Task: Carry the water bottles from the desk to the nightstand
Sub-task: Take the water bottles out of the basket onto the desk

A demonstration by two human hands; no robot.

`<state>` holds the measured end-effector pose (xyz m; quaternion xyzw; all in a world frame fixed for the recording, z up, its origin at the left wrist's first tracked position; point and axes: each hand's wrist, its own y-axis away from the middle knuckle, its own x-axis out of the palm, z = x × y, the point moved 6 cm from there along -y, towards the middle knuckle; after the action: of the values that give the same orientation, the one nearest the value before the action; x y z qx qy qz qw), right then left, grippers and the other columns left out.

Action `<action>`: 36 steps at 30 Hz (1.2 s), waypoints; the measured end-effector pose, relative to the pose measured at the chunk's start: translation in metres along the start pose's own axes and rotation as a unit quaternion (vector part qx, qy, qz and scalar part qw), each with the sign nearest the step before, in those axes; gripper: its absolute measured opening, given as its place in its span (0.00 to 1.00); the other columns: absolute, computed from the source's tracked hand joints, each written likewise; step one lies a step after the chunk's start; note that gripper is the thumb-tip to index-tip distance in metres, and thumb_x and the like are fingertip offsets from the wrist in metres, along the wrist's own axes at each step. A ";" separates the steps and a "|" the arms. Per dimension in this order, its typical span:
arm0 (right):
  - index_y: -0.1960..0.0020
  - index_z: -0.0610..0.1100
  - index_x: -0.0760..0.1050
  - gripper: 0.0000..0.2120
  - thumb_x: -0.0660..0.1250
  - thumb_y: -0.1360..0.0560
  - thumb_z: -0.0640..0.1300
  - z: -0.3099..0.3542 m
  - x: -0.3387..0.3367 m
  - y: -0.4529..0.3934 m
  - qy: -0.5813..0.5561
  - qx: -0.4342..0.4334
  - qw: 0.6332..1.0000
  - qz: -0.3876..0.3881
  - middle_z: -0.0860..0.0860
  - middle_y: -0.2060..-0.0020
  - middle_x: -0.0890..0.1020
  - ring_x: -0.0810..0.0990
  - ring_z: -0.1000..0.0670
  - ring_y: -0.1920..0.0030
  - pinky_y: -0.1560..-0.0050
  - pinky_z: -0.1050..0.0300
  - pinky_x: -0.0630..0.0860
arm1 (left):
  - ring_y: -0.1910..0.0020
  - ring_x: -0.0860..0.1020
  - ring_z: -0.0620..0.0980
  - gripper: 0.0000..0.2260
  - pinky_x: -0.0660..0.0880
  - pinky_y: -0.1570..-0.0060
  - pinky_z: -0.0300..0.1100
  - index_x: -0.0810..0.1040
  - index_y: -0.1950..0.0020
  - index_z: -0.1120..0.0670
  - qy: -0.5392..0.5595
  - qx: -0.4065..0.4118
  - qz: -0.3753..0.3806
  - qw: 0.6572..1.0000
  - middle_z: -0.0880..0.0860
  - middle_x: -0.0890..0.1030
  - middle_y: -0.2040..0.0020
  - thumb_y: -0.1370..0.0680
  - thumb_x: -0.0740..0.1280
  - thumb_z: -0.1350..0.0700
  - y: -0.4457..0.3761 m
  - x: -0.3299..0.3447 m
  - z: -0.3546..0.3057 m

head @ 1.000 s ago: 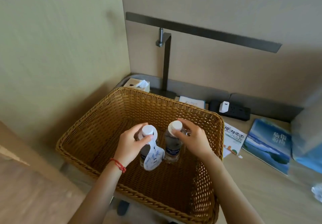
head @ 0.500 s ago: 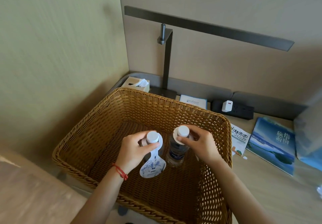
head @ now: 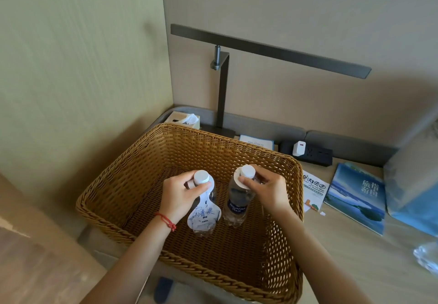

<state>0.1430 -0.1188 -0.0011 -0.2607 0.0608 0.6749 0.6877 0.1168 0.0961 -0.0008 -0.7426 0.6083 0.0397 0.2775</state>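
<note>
Two clear water bottles with white caps stand upright inside a brown wicker basket (head: pixel 147 166) on the desk. The left bottle (head: pixel 204 209) carries a white-and-blue paper tag hanging from its neck. My left hand (head: pixel 181 197) grips that bottle's neck just under the cap. The right bottle (head: pixel 237 206) has a dark blue label and a round paper collar. My right hand (head: pixel 267 191) pinches its neck below the cap. Both bottle bases sit low in the basket, near its woven floor.
A dark desk lamp (head: pixel 222 95) rises behind the basket, with a tissue box (head: pixel 183 120) at the back left. A black power strip (head: pixel 308 153) with a white charger, a leaflet (head: pixel 314 189) and a blue booklet (head: pixel 358 197) lie on the desk to the right.
Both hands keep their grip on the bottle necks. The bottles sit slightly lower in the basket, and the view has tilted a little.
</note>
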 end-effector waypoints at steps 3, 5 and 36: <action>0.48 0.50 0.78 0.14 0.74 0.32 0.41 0.013 -0.009 0.004 -0.021 -0.009 0.999 -0.031 0.57 0.54 0.81 0.78 0.64 0.54 0.55 0.74 0.74 | 0.65 0.77 0.44 0.12 0.70 0.67 0.30 0.83 0.58 0.53 0.009 0.012 -0.039 0.999 0.43 0.82 0.67 0.35 0.72 0.47 0.000 -0.008 -0.011; 0.46 0.46 0.79 0.15 0.74 0.33 0.41 0.020 -0.017 0.008 -0.035 -0.013 0.998 -0.050 0.56 0.53 0.82 0.78 0.64 0.53 0.55 0.72 0.75 | 0.63 0.77 0.42 0.10 0.71 0.66 0.30 0.82 0.58 0.49 0.019 0.027 -0.053 0.998 0.36 0.81 0.64 0.35 0.72 0.46 -0.001 -0.014 -0.023; 0.60 0.53 0.80 0.05 0.71 0.32 0.43 0.189 -0.112 0.112 -0.159 -0.162 0.972 -0.067 0.65 0.68 0.83 0.83 0.60 0.63 0.67 0.69 0.77 | 0.63 0.81 0.44 0.08 0.77 0.62 0.38 0.83 0.62 0.43 0.214 0.069 -0.089 0.970 0.44 0.84 0.65 0.39 0.71 0.44 0.079 -0.091 -0.172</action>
<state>-0.0244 -0.1415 0.1784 -0.2619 -0.1770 0.6609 0.6806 -0.0278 0.0890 0.1512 -0.7641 0.5862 -0.1872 0.1936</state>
